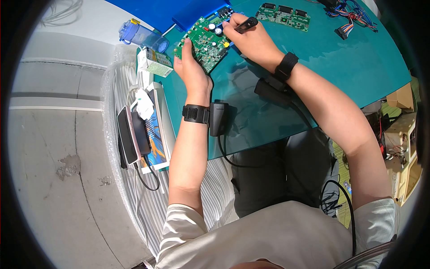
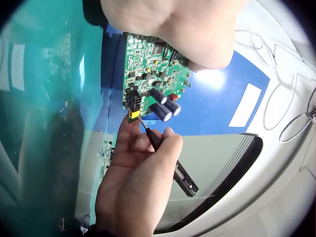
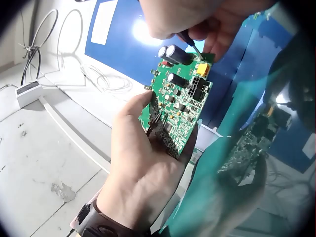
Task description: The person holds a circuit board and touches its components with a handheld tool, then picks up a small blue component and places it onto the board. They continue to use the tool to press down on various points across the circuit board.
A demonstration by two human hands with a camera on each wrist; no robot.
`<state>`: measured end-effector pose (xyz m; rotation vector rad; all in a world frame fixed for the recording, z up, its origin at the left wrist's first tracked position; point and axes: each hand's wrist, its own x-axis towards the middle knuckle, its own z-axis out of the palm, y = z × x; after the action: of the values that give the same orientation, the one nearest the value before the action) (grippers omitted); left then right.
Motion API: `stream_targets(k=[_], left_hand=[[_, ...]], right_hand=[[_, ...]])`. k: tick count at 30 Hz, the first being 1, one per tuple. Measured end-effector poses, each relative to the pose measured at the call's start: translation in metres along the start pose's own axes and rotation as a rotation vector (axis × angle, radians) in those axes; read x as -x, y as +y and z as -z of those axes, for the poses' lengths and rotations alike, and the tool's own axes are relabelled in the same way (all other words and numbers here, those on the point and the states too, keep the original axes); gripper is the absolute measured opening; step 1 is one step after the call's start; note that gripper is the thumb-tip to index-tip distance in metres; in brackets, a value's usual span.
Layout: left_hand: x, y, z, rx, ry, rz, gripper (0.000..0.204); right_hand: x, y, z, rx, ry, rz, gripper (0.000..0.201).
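My left grip (image 1: 190, 62) clasps the board (image 1: 207, 42) over the surface (image 1: 349, 67), my right grip (image 1: 248, 38) pinches the screwdriver (image 1: 246, 24), tip on its yellow connector (image 2: 134, 114).

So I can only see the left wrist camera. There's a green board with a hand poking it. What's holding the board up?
Observer: The left hand grips the circuit board by its lower edge.
Operator: What's the poking thing?
Observer: A thin black screwdriver, pinched in the right hand, tip at the yellow part on the board's corner.
Operator: Are there more boards?
Observer: Yes, a long green board lies on the teal table, beside a bundle of coloured wires.
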<state>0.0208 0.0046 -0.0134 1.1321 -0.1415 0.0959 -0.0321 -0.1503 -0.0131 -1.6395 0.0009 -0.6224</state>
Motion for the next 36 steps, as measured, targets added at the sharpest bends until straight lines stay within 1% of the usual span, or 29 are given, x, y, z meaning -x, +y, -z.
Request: stream_targets(k=[2,4,5,6,12,19,21,22,25,27,33,36], left_hand=[[-0.0008,-0.0004,0.0001,-0.009,-0.005,-0.007,0.019],[-0.0005,0.0,-0.0005,-0.018,-0.01,-0.013,0.018],[-0.0002,0.0001,-0.0007,-0.023,-0.03,-0.009,0.014],[0.0005,0.001,-0.0015,-0.029,-0.051,-0.006,0.01],[0.0022,0.0027,-0.0029,-0.04,-0.053,-0.017,0.008],[0.0019,0.002,-0.0021,-0.037,-0.056,-0.027,0.007],[0.0003,0.0011,-0.0012,-0.048,-0.059,-0.059,0.014],[0.0003,0.0009,-0.0012,-0.048,-0.059,-0.058,0.014],[0.0011,0.0023,-0.0029,-0.047,-0.048,-0.043,0.014],[0.0021,0.0034,-0.0033,-0.031,-0.047,-0.001,0.007],[0.0017,0.0034,-0.0035,-0.025,-0.021,0.006,0.007],[0.0028,0.0043,-0.0047,-0.009,-0.021,0.016,0.007]], right_hand=[[-0.0005,0.0005,0.0006,0.06,0.015,0.043,0.032],[-0.0017,0.0041,0.0012,0.086,0.012,0.045,0.033],[-0.002,0.0059,0.0015,0.112,0.01,0.047,0.034],[-0.002,0.0062,0.0019,0.112,0.009,0.047,0.034],[-0.0009,0.0059,0.0026,0.091,0.007,0.024,0.033],[-0.0014,0.0053,0.0043,0.09,-0.016,-0.011,0.034],[-0.0015,0.0064,0.0042,0.103,-0.017,-0.006,0.034],[-0.0014,0.0068,0.0041,0.098,-0.017,-0.007,0.034],[-0.0017,0.0072,0.0043,0.101,-0.017,-0.008,0.034],[-0.0017,0.0074,0.004,0.108,-0.019,-0.008,0.034],[-0.0017,0.0049,0.0043,0.108,-0.008,0.009,0.038],[-0.0018,0.0046,0.0051,0.094,-0.042,-0.01,0.041]])
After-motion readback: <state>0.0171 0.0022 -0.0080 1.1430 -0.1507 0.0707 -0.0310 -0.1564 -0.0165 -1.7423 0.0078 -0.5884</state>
